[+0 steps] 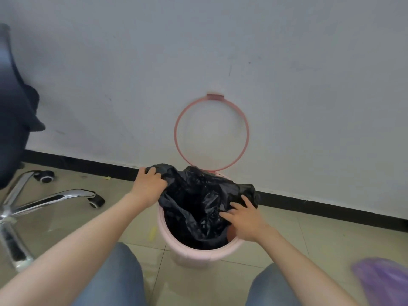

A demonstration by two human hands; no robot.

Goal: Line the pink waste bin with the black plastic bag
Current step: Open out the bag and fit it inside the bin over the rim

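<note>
The pink waste bin [194, 253] stands on the tiled floor against the wall. Its pink retaining ring [178, 120] is flipped up and leans on the wall. The black plastic bag [198, 195] sits crumpled inside the bin, its mouth bunched above the rim at the back and left. My left hand [148, 184] grips the bag's edge at the bin's upper left. My right hand [244, 219] rests on the bag at the right rim, fingers spread and pinching the plastic. The bin's near rim is bare pink.
An office chair with a chrome star base [44, 202] and castors stands at the left. A purple plastic bag [382, 281] lies at the lower right. My knees in jeans [119, 279] frame the bin. A black skirting board [331, 208] runs along the wall.
</note>
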